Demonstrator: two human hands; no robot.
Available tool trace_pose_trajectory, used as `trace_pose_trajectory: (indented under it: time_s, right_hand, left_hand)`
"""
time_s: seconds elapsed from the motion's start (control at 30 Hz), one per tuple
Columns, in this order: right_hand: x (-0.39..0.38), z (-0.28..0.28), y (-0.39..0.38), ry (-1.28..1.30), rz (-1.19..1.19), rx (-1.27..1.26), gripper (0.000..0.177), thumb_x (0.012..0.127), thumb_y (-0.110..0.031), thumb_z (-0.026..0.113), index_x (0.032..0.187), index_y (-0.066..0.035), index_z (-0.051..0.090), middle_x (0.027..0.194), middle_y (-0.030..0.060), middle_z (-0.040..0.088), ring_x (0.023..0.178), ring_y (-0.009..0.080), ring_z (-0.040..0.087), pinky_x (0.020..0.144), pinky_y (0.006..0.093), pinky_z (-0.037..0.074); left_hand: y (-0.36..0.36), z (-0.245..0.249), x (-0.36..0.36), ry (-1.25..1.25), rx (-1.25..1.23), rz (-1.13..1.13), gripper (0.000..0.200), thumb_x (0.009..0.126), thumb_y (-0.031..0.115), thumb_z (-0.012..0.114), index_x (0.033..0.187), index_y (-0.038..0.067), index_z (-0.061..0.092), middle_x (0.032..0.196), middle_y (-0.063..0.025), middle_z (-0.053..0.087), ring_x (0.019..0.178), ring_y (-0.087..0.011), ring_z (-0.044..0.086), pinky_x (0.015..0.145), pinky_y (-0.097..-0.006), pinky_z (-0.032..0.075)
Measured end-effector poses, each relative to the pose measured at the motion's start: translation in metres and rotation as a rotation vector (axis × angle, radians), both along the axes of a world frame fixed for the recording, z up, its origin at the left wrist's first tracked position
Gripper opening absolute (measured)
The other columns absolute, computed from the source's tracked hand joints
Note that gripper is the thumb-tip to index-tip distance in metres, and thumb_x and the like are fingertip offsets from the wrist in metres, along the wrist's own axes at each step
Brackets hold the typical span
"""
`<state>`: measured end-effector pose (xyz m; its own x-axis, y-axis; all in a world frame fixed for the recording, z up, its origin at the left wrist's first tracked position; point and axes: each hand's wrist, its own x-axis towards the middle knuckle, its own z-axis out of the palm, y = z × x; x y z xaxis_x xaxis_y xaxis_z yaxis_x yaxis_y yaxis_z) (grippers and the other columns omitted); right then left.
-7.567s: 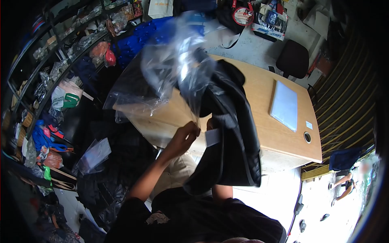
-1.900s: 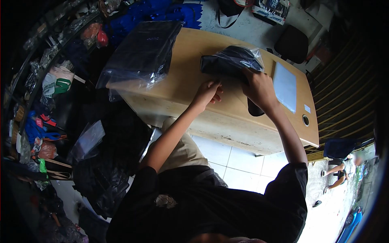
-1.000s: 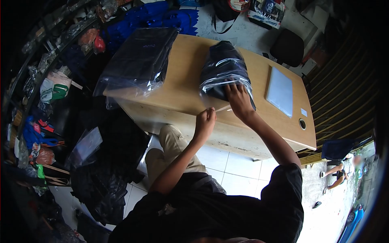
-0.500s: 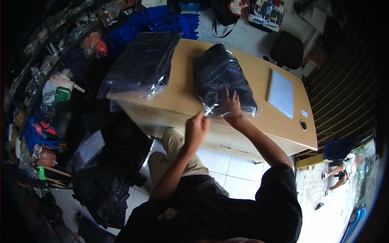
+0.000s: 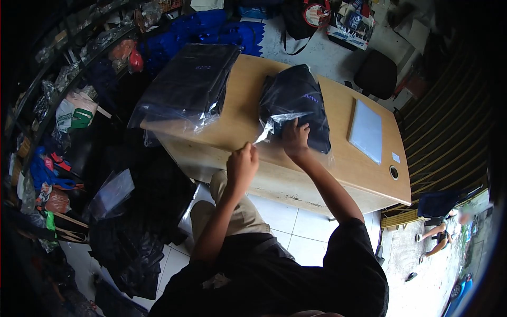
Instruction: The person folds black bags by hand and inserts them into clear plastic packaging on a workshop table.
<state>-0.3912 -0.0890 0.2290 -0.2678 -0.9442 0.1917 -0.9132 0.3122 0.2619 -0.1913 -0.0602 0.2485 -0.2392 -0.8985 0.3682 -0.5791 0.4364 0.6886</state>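
A dark folded fabric item in a clear plastic bag (image 5: 296, 98), with small purple lettering, lies on the wooden desk (image 5: 245, 79). At the desk's near edge, my left hand (image 5: 243, 162) is closed in a pinch on a corner of the clear plastic, pulling it taut. My right hand (image 5: 297, 138) rests on the near part of the dark item, fingers partly bent and apart. To the left is a stack of dark bagged items (image 5: 185, 82) whose plastic hangs over the desk edge.
A pile of flat clear plastic bags (image 5: 366, 129) lies on the desk's right, near a round cable hole (image 5: 394, 172). Crowded shelves (image 5: 68, 105) line the left. A black chair (image 5: 376, 73) stands behind the desk. Someone sits outside at the right.
My left hand has moved left and slightly down, drawing the plastic corner with it. My right hand has shifted slightly left, and its fingers are more bent.
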Motion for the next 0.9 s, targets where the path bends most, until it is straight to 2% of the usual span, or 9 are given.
trace_pose_trajectory:
  time_s: [0.27, 0.37, 0.4, 0.47, 0.5, 0.6, 0.67, 0.8, 0.9]
  right_hand:
    - [0.021, 0.078, 0.086, -0.343, 0.429, 0.056, 0.054, 0.087, -0.024, 0.054, 0.132, 0.005, 0.048, 0.146, 0.0248, 0.037, 0.138, 0.0457, 0.030, 0.105, 0.0697, 0.023]
    - [-0.002, 0.079, 0.089, -1.199, 0.474, 0.281, 0.063, 0.088, -0.025, 0.055, 0.143, 0.001, 0.037, 0.154, 0.0241, 0.022, 0.142, 0.0420, 0.022, 0.103, 0.0716, 0.023]
    - [-0.003, 0.069, 0.085, -1.201, 0.467, 0.283, 0.063, 0.088, -0.025, 0.055, 0.143, 0.001, 0.037, 0.154, 0.0241, 0.022, 0.142, 0.0420, 0.022, 0.103, 0.0716, 0.023]
    - [0.006, 0.051, 0.073, -0.440, 0.338, -0.304, 0.069, 0.090, -0.031, 0.056, 0.148, -0.006, 0.028, 0.154, 0.0215, 0.023, 0.142, 0.0415, 0.022, 0.104, 0.0671, 0.026]
    - [0.010, 0.051, 0.063, -0.345, 0.284, -0.434, 0.068, 0.092, -0.036, 0.053, 0.148, -0.006, 0.028, 0.151, 0.0219, 0.028, 0.139, 0.0416, 0.029, 0.102, 0.0685, 0.028]
    - [0.019, 0.048, 0.024, -0.170, 0.008, -0.363, 0.061, 0.092, -0.036, 0.052, 0.145, -0.010, 0.035, 0.150, 0.0211, 0.031, 0.136, 0.0401, 0.034, 0.101, 0.0684, 0.027]
    - [0.014, 0.063, 0.001, -0.224, -0.009, -0.075, 0.055, 0.094, -0.041, 0.049, 0.141, -0.014, 0.042, 0.147, 0.0201, 0.035, 0.133, 0.0401, 0.038, 0.102, 0.0694, 0.024]
    - [0.003, 0.030, -0.037, -0.339, 0.244, -0.537, 0.060, 0.093, -0.054, 0.043, 0.143, -0.020, 0.042, 0.149, 0.0183, 0.036, 0.138, 0.0396, 0.032, 0.103, 0.0734, 0.014]
    - [-0.009, 0.019, -0.028, -0.368, 0.207, -0.183, 0.063, 0.093, -0.060, 0.039, 0.145, -0.025, 0.040, 0.154, 0.0160, 0.028, 0.142, 0.0415, 0.023, 0.104, 0.0739, 0.012]
  left_hand:
    - [-0.017, -0.027, 0.024, 0.266, -0.133, -0.137, 0.021, 0.096, 0.017, 0.050, 0.112, 0.002, 0.054, 0.086, -0.0209, 0.066, 0.080, -0.0395, 0.064, 0.069, -0.0442, 0.049]
    - [0.014, -0.017, 0.039, 0.215, 0.177, -0.276, 0.022, 0.093, 0.012, 0.053, 0.112, 0.002, 0.054, 0.087, -0.0194, 0.066, 0.080, -0.0378, 0.065, 0.069, -0.0435, 0.050]
    - [0.022, -0.021, 0.039, 0.215, 0.184, -0.279, 0.022, 0.093, 0.012, 0.053, 0.112, 0.002, 0.054, 0.087, -0.0194, 0.066, 0.080, -0.0378, 0.065, 0.069, -0.0435, 0.050]
    - [0.037, -0.025, 0.039, 0.212, 0.149, -0.452, 0.019, 0.091, 0.008, 0.053, 0.109, 0.002, 0.055, 0.086, -0.0189, 0.067, 0.080, -0.0369, 0.065, 0.067, -0.0436, 0.050]
    - [0.045, -0.025, 0.034, 0.243, 0.171, -0.470, 0.017, 0.088, 0.004, 0.053, 0.105, 0.002, 0.055, 0.086, -0.0191, 0.066, 0.079, -0.0374, 0.065, 0.067, -0.0447, 0.050]
    - [0.061, -0.013, 0.028, 0.088, 0.072, -0.517, 0.013, 0.089, 0.007, 0.055, 0.101, 0.002, 0.056, 0.087, -0.0193, 0.067, 0.081, -0.0385, 0.064, 0.068, -0.0450, 0.051]
    - [0.063, -0.010, 0.026, 0.095, 0.090, -0.566, 0.015, 0.091, 0.010, 0.056, 0.104, 0.002, 0.057, 0.087, -0.0173, 0.067, 0.079, -0.0369, 0.065, 0.068, -0.0408, 0.051]
    - [0.060, 0.014, 0.040, -0.071, 0.112, -0.697, 0.027, 0.093, 0.021, 0.060, 0.112, 0.002, 0.058, 0.088, -0.0138, 0.069, 0.076, -0.0296, 0.067, 0.066, -0.0354, 0.052]
    - [0.040, 0.037, 0.054, 0.140, 0.126, -0.641, 0.032, 0.094, 0.029, 0.060, 0.113, 0.004, 0.063, 0.089, -0.0072, 0.070, 0.071, -0.0142, 0.065, 0.057, -0.0284, 0.049]
